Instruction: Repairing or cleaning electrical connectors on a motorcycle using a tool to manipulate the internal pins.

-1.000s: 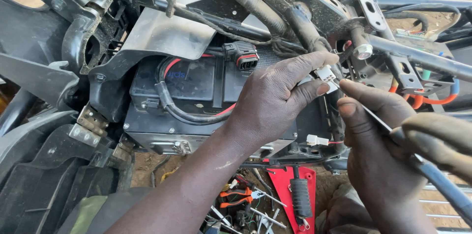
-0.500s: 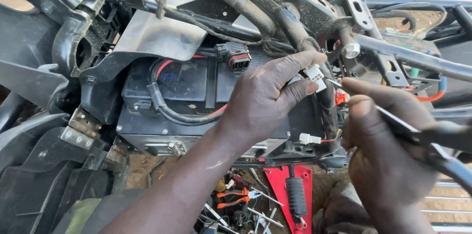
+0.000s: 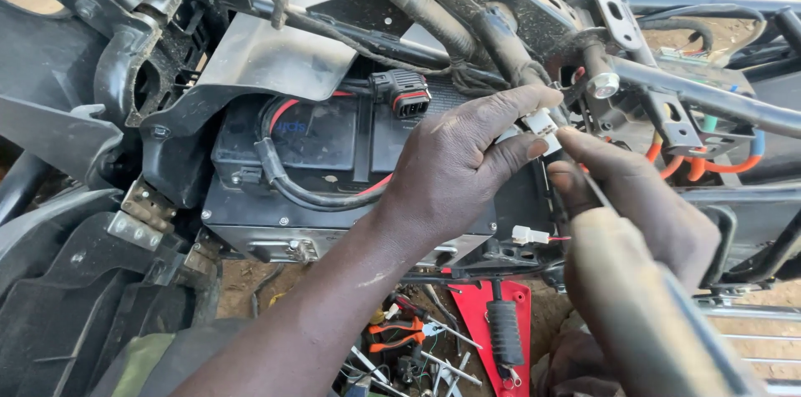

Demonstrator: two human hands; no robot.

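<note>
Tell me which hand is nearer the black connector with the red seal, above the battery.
Left. The left hand sits just right of and below the black connector, pinching a small white plug. The right hand is farther right, gripping a tool handle.

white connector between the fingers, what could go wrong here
The left hand pinches the small white connector while the right hand works a thin tool tip against it. A slip could jab the fingertips or crack the plastic. The red cable on the battery box lies close by, so a stray metal tip might possibly short something.
</note>
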